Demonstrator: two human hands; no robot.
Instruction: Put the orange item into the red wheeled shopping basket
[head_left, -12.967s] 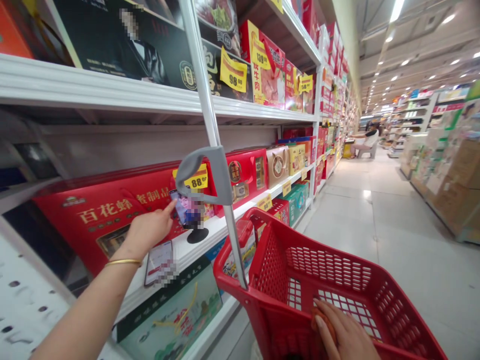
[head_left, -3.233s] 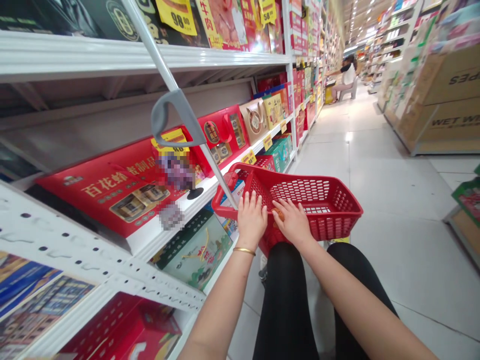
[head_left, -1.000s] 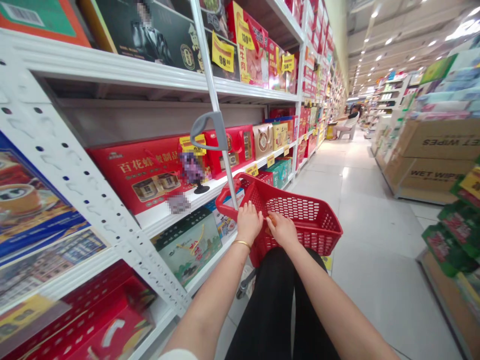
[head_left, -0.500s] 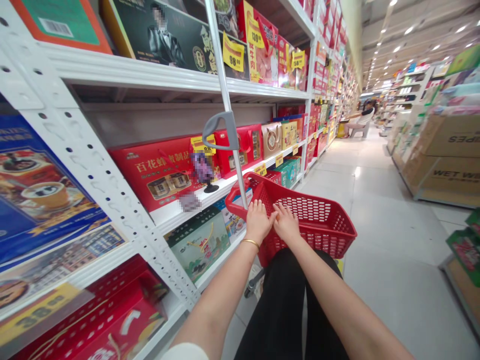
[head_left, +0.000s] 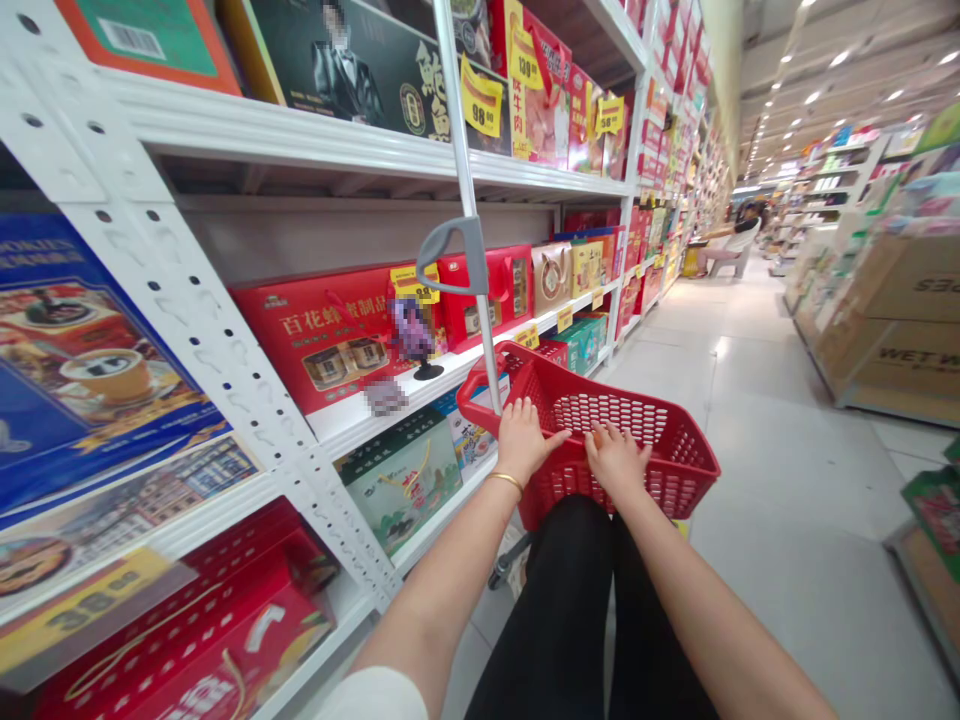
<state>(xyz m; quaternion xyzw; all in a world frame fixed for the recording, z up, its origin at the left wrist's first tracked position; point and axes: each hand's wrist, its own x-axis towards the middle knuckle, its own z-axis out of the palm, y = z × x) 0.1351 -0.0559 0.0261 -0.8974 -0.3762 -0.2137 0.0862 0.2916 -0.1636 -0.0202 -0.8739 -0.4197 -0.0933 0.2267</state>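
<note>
A red plastic shopping basket (head_left: pixel 660 480) with a perforated wall is just in front of my knees. My left hand (head_left: pixel 523 440) lies over its near left side, fingers stretched out and the thumb pointing right. To the right of it, my right hand (head_left: pixel 618 462) is at the near rim with slightly bent fingers apart and the thumb out. A gap separates the two hands, and neither is wrapped round anything. Beside the left hand, a metal pole (head_left: pixel 480 260) with a grey loop handle (head_left: pixel 457 258) rises from the basket.
White metal shelving (head_left: pixel 375 135) on the left carries gift boxes, including a red box (head_left: pixel 300 315), and yellow price tags. A small purple object (head_left: pixel 411 330), partly pixelated, stands on the middle shelf. Cardboard cartons (head_left: pixel 892 350) line the aisle's right side. A person (head_left: pixel 742 225) sits farther along the aisle.
My right hand has moved right along the basket rim, away from my left hand, and its fingers have shifted. My left thumb now sticks out. The view has shifted slightly.
</note>
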